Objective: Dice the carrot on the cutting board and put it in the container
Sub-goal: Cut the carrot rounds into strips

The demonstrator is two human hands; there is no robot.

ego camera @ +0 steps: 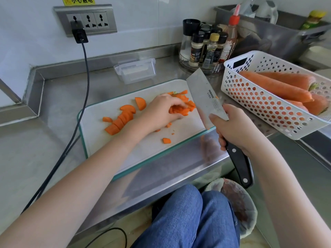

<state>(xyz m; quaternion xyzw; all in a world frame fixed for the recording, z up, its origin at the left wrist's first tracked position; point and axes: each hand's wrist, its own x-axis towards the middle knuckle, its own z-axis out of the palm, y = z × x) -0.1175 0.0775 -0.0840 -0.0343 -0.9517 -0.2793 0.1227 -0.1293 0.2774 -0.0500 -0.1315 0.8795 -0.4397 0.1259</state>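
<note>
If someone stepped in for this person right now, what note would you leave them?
Left hand: gathering a pile of cut carrot on the board.
Right hand: grips the knife, blade raised off the board.
Larger slices lie at the board's left.
Container sits behind the board; no carrot visible in it.
Done: carrot sliced, partly chopped.
Left: dice the rest, fill the container.
</note>
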